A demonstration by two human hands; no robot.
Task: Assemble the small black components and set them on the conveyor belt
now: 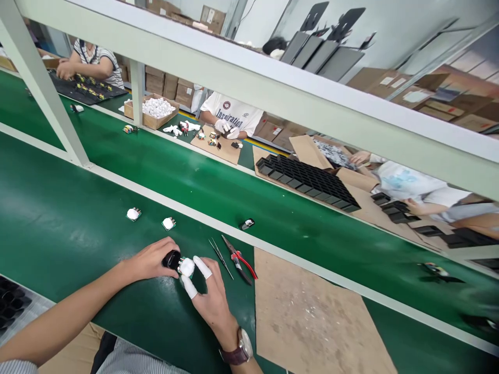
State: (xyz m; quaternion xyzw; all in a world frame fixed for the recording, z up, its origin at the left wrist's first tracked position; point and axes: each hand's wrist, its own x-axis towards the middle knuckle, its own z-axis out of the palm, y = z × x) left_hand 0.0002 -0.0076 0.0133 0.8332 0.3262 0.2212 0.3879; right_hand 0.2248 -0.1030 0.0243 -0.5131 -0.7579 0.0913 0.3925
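My left hand (161, 259) is closed around a small black plastic housing (171, 259), its open end turned toward my right hand. Between the thumb and forefinger of my right hand (210, 293), both in white finger cots, is a small circuit board (186, 267) topped with a white pad. The board's edge meets the housing's mouth; how far inside it sits I cannot tell. Two similar boards with white tops, one circuit board (133, 213) and another circuit board (169, 223), lie on the green bench beyond my left hand.
Tweezers (221, 258) and red-handled pliers (239, 259) lie right of my hands, beside a cardboard sheet (312, 311). A pale rail (156, 197) borders the green conveyor belt (210, 192), which carries a black part (247, 224). Co-workers sit opposite, near black housings (307, 182).
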